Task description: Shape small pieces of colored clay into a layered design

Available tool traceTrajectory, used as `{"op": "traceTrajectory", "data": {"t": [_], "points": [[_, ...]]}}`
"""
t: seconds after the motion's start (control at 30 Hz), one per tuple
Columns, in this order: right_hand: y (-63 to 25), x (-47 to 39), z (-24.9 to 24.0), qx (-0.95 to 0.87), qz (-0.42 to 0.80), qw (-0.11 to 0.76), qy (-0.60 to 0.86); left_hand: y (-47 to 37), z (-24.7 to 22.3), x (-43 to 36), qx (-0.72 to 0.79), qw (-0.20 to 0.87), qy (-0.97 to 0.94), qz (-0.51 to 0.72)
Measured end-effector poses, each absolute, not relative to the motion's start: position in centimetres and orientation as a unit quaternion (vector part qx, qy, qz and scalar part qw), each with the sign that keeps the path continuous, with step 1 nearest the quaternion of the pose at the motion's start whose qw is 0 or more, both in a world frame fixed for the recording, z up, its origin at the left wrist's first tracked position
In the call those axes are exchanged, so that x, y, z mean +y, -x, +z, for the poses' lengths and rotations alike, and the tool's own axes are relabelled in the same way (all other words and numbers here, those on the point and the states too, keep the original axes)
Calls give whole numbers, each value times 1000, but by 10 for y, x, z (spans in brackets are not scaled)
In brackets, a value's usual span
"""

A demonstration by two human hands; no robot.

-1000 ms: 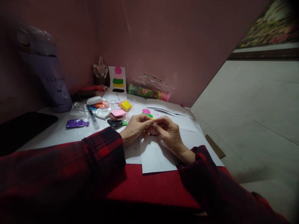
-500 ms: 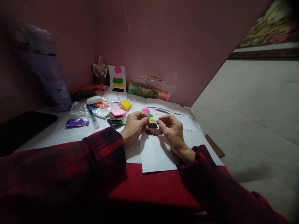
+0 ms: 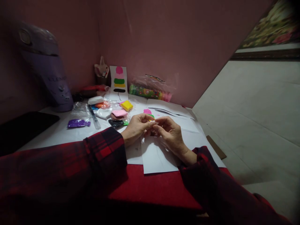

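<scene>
Fingertips of the left hand [image 3: 138, 126] and right hand [image 3: 170, 132], parted 0.5 seconds ago across a thin white strip, now meet; shaping seems unfinished. Neither hand's hold can be told. Beneath lies white rectangular paper [image 3: 159, 159]; a textured bright-pink clay-like patch [image 3: 147, 111] shows just beyond both hands.

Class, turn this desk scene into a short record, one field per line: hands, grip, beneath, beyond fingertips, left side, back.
Hands: left hand and right hand, fingertips close together
Grip: anything between the fingertips is too hidden to tell
Beneath: white sheet
Beyond fingertips: bright pink patch, with some green showing
Left side: purple packet, pen, yellow block, lilac bottle
Back: upright card with coloured shapes
</scene>
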State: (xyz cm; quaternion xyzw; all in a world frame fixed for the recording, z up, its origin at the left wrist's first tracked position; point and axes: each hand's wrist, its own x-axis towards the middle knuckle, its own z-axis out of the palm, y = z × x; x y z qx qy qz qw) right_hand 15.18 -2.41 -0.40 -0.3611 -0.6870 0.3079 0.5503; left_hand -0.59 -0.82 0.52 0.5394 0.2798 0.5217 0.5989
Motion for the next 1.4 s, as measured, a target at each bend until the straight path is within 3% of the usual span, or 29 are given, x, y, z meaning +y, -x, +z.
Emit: {"op": "traceTrajectory", "data": {"t": [0.87, 1.03, 1.2, 1.4], "points": [[-155, -21, -5, -689, 224, 550, 414, 4, 5, -4, 303, 571, -576, 501], [-153, -24, 0, -749, 190, 493, 400, 5, 2, -6, 287, 584, -567, 506], [-153, -26, 1, -757, 175, 492, 393, 7, 4, -8, 289, 583, -574, 497], [-153, -26, -1, -735, 206, 502, 408, 2, 8, -7, 305, 563, -553, 532]]}}
